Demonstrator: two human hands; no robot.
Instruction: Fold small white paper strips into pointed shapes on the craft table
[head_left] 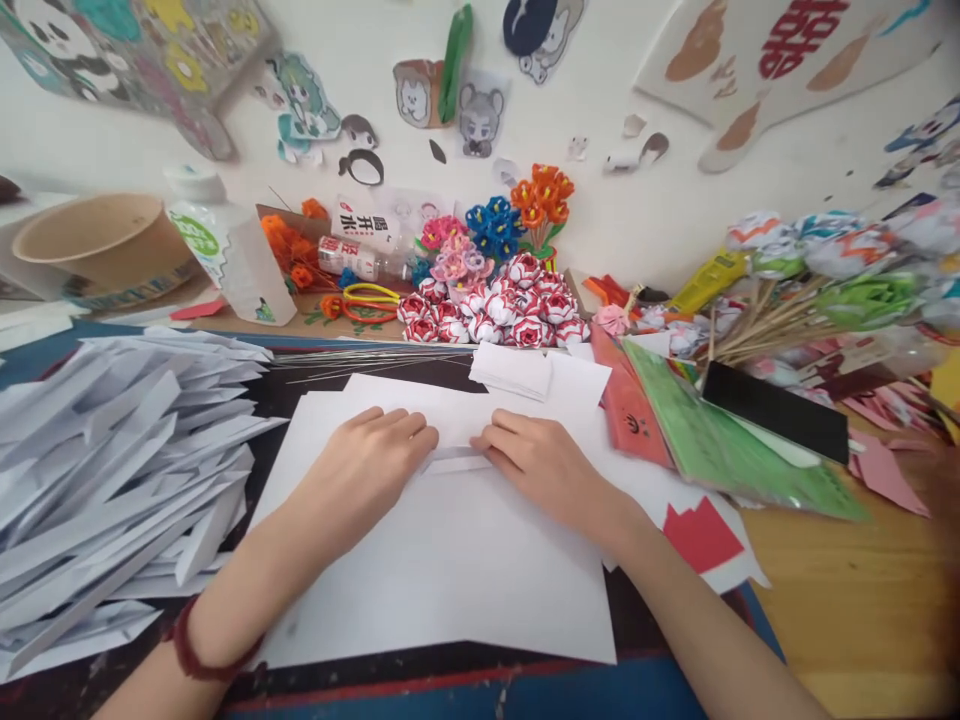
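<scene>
Between my two hands lies a white sheet of paper (459,425), its near edge turned up in a narrow fold. My left hand (382,458) is closed, with its curled fingers on the left end of that fold. On the right end, the fingers of my right hand (529,450) pinch the same paper. Larger white sheets (450,570) lie flat beneath both hands. Just beyond my right hand rests a small stack of white paper pieces (511,370). To the left is a big heap of folded white paper strips (112,450).
Thin wires (375,362) lie behind the sheets. Red-and-white paper flowers (517,305) are piled at the wall. A white bottle (232,250) stands back left. On the right, a black phone (776,410) lies over a green packet (720,430), near red paper (701,535).
</scene>
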